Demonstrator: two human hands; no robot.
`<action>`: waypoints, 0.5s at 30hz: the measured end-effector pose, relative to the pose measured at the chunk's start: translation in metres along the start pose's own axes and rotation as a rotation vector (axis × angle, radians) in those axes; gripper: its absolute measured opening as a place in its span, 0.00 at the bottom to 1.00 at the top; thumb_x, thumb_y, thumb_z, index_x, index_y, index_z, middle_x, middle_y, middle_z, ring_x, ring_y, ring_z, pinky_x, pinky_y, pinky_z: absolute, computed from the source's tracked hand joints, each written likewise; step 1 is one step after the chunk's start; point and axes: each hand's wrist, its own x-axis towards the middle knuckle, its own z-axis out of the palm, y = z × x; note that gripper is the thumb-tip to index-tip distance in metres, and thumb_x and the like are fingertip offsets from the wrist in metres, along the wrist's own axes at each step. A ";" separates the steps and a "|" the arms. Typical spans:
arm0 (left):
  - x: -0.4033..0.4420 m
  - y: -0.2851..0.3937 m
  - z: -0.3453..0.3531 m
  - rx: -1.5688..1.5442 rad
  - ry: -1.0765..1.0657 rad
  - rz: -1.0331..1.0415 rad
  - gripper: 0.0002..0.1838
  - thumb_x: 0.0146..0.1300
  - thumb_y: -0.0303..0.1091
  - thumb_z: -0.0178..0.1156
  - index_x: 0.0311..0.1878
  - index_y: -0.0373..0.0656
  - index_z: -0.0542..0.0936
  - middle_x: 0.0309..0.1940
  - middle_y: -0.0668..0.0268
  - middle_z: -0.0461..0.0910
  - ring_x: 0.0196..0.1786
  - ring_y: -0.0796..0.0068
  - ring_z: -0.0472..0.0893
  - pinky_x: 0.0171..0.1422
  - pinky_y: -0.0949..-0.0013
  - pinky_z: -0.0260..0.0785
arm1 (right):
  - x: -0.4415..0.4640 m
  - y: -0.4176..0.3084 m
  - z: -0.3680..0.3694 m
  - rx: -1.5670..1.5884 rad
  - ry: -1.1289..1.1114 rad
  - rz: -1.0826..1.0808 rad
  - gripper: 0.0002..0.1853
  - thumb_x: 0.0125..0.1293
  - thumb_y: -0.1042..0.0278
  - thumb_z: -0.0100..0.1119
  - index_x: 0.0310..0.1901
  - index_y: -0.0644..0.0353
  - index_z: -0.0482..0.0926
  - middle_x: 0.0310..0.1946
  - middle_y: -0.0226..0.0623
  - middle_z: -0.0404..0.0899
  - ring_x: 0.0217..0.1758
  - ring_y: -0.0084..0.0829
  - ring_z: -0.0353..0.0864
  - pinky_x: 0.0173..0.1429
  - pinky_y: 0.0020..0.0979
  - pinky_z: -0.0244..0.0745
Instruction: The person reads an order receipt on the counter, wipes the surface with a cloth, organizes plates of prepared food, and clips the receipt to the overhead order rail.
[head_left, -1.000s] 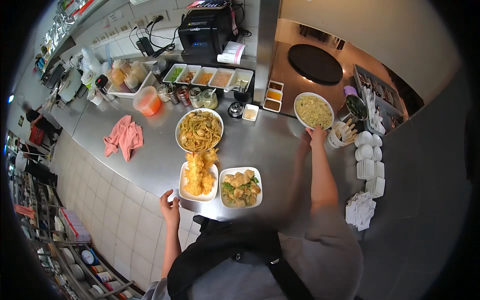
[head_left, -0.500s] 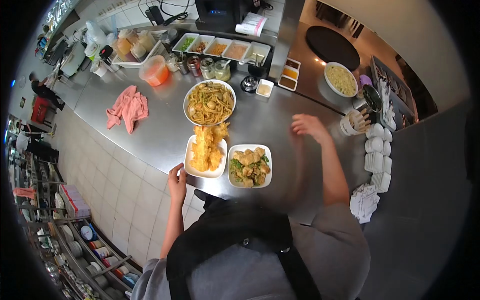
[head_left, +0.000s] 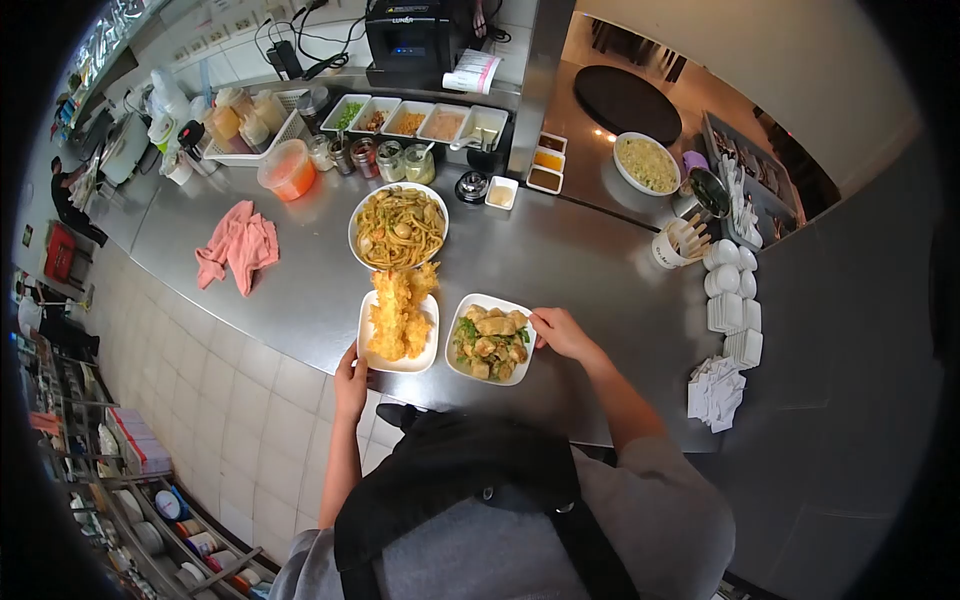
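Note:
My left hand (head_left: 350, 385) has its fingers closed at the lower left corner of a white square plate (head_left: 431, 345). Long pieces of golden fried food in batter (head_left: 400, 318) lie on that plate, their top ends reaching past its far rim. My right hand (head_left: 563, 333) pinches the right rim of another white square dish (head_left: 452, 352). Browned chunks with green leaves (head_left: 492, 342) fill this dish, which sits slightly turned on the steel counter. Just beyond the fried food stands a round white bowl (head_left: 353, 235) of thick noodles (head_left: 402, 226).
A pink cloth (head_left: 240, 247) lies at left. Along the back are an orange tub (head_left: 288, 172), several jars, topping trays (head_left: 408, 122) and a black printer (head_left: 418, 42). Stacked white dishes (head_left: 735, 314) and napkins (head_left: 716, 392) line the right side. Other people (head_left: 70, 205) stand far left.
My right hand has come down and left onto the rim of the right-hand dish, which has turned slightly. My left hand stays at the fried food's plate. The camera view has shifted.

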 end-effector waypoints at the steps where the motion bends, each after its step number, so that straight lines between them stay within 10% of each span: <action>1: 0.001 -0.004 0.002 -0.047 0.016 0.033 0.23 0.70 0.34 0.50 0.66 0.39 0.68 0.37 0.67 0.79 0.35 0.80 0.77 0.40 0.73 0.71 | -0.005 0.004 -0.003 -0.008 -0.002 -0.001 0.16 0.71 0.64 0.46 0.35 0.68 0.77 0.22 0.36 0.79 0.23 0.24 0.80 0.31 0.27 0.76; 15: -0.026 0.012 0.060 -0.140 -0.076 0.005 0.23 0.68 0.28 0.52 0.66 0.37 0.67 0.31 0.61 0.82 0.28 0.78 0.80 0.35 0.74 0.74 | 0.026 0.031 -0.166 0.158 0.751 0.131 0.16 0.71 0.67 0.44 0.40 0.75 0.76 0.28 0.41 0.80 0.24 0.29 0.82 0.27 0.25 0.80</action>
